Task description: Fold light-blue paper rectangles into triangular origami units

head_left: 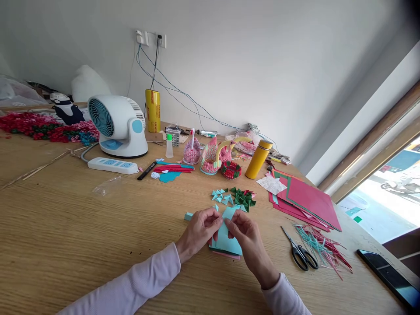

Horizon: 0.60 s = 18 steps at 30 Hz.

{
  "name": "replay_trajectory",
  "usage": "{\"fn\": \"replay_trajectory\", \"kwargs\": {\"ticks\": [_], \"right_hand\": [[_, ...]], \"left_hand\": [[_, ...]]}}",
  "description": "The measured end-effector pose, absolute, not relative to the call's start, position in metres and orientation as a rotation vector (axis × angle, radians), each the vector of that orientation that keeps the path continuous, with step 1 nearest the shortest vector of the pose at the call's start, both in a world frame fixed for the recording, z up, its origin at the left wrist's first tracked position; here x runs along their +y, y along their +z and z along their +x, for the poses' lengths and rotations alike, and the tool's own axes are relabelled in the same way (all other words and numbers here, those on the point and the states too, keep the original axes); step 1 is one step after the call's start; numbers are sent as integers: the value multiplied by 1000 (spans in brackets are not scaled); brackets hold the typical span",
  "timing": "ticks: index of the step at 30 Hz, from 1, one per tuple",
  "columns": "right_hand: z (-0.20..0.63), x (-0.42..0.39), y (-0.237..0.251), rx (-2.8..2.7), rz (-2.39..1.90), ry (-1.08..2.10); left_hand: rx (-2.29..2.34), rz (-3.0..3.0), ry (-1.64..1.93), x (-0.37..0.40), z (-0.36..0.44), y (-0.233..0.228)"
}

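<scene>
Head view looks down on a wooden desk [82, 227] with many craft things on it. Both hands are close together near the middle of the desk, and both pinch the same small light blue paper piece [229, 213]. The left hand [200, 229] holds it from the left with thumb and fingers closed on the paper, and the right hand [246, 238] holds it from the right in the same way. Under the hands lies a small stack of blue paper [226, 243], with a pink sheet at the bottom, flat on the desk. Just left of the left hand there is one small blue folded piece [188, 216].

A little farther from the hands is a group of small folded triangles [234, 197], light blue on the left and dark green on the right. To the right lie black scissors [300, 253], beside a heap of thin paper strips [323, 249] in red and blue. Red paper sheets [308, 201] lie farther on the right side. A yellow bottle [259, 159] stands upright behind the triangles, and near it stand pink paper swans [210, 157]. Far to the left are a white fan [116, 124] and a white power strip [113, 165]. A dark phone [389, 275] lies at the near right edge.
</scene>
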State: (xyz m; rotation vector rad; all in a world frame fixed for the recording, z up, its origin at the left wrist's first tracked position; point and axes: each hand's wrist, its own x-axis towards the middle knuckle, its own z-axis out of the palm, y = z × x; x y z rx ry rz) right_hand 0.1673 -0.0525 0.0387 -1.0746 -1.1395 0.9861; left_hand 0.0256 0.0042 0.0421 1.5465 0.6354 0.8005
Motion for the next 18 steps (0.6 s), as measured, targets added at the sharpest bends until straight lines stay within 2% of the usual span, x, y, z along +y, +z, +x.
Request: {"fn": "replay_trajectory", "kwargs": {"ticks": [18], "right_hand": [[181, -53, 30, -1229, -1091, 863]], "left_hand": [[536, 1142, 693, -1, 25, 49]]}}
